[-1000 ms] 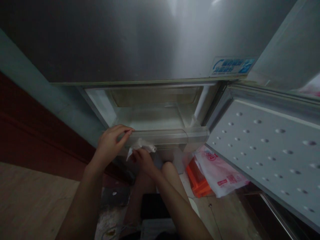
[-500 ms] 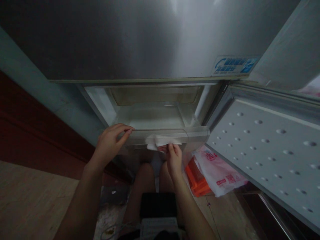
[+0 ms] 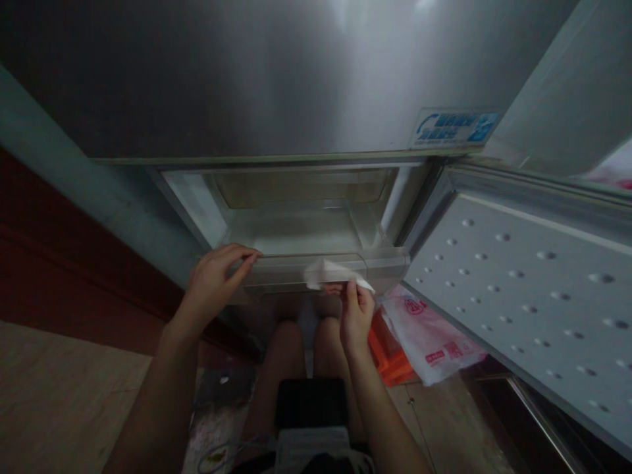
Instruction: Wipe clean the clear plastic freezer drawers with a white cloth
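A clear plastic drawer [image 3: 385, 262] is pulled out of the open lower compartment of a steel fridge. My left hand [image 3: 214, 283] grips the drawer's front lip at its left end, fingers curled over the rim. My right hand [image 3: 356, 315] pinches a crumpled white cloth [image 3: 328, 272] and holds it against the drawer's front face, right of the middle. The drawer's inside looks bare. My knees [image 3: 306, 339] show just below the drawer.
The fridge's lower door [image 3: 523, 296], white with rows of dimples, stands open to the right. A pink-printed white plastic bag [image 3: 432, 332] and an orange box [image 3: 388, 352] lie on the floor beneath it. A dark red wall [image 3: 59, 263] runs along the left.
My right hand has slid the white cloth rightward along the drawer's front, from near the left hand to right of the middle. The left hand has stayed on the rim.
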Demonstrator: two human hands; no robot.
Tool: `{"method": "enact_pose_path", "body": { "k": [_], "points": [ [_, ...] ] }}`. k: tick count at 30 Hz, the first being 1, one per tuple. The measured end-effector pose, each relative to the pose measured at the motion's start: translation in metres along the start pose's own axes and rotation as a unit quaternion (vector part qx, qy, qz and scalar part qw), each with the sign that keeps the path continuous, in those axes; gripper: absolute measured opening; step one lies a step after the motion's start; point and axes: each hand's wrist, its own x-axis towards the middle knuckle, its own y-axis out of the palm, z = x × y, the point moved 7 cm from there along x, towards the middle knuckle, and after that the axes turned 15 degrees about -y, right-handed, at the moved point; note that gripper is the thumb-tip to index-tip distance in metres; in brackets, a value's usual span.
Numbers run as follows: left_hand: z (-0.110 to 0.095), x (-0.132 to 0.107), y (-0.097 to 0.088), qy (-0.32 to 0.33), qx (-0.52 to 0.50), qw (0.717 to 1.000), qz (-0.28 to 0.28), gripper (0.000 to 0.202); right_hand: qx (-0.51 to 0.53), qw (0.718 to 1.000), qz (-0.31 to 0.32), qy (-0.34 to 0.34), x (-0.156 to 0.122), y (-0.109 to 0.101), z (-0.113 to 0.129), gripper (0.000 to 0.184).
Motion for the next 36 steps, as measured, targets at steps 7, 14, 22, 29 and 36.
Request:
{"method": "enact_pose_path", "body": {
  "k": [7, 14, 22, 29, 36],
  "points": [
    [-0.002, -0.001, -0.001, 0.002, 0.009, 1.0, 0.003, 0.028, -0.01, 0.998, -0.061, 0.02, -0.014, -0.012, -0.008, 0.039],
    [-0.003, 0.0, -0.001, -0.012, 0.012, 1.0, 0.004, 0.031, -0.004, 0.999, -0.042, 0.01, -0.009, -0.007, 0.0, 0.04],
    [-0.002, 0.0, 0.0, -0.012, 0.009, 1.0, 0.007, 0.03, -0.053, 0.996, -0.042, 0.054, -0.026, -0.029, -0.031, 0.041],
    [-0.002, 0.0, 0.0, -0.009, 0.012, 1.0, 0.006, 0.031, -0.05, 0.996, -0.05, 0.049, -0.025, -0.025, -0.031, 0.041],
    [-0.002, -0.001, -0.002, -0.006, 0.01, 1.0, 0.003, 0.029, -0.057, 0.997, -0.039, -0.024, -0.001, 0.003, 0.0, 0.042]
  ]
}}
